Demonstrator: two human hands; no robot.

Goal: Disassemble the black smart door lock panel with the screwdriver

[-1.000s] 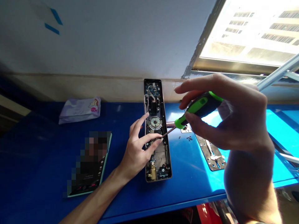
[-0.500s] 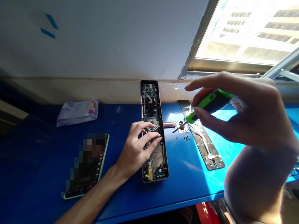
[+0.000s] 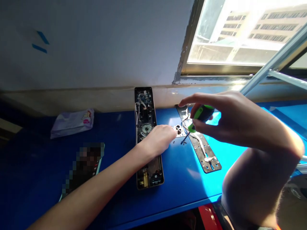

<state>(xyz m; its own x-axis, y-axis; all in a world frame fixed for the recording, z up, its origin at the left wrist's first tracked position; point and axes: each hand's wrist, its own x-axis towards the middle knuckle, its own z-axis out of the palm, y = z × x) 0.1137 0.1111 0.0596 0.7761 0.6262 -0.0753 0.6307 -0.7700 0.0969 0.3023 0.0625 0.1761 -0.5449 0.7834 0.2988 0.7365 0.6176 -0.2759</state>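
My right hand (image 3: pixel 213 119) grips a green-and-black screwdriver (image 3: pixel 203 113), its shaft slanting down to the left. The tip is close to several small dark screws (image 3: pixel 184 143) on the blue table. My left hand (image 3: pixel 163 139) reaches across a long black open housing (image 3: pixel 150 166). Its fingers are closed beside a small metal plate (image 3: pixel 179 130); anything in them is hidden. The housing holds a circuit board, white wires, a round metal part and a brass part (image 3: pixel 144 180). Right of the screws lies a long black perforated plate (image 3: pixel 208 164) with a white cable.
A phone (image 3: pixel 83 169) lies on the left of the blue table (image 3: pixel 182 198), partly behind my left forearm. Farther back is a purple-and-white soft packet (image 3: pixel 72 124). A wall and a window (image 3: pixel 230 48) bound the back. Metal bars (image 3: pixel 271 64) slant at the right.
My left hand has moved right from inside the housing towards the small plate, and its fingers have closed. The screwdriver tip has come down to the screws. The view has shifted right.
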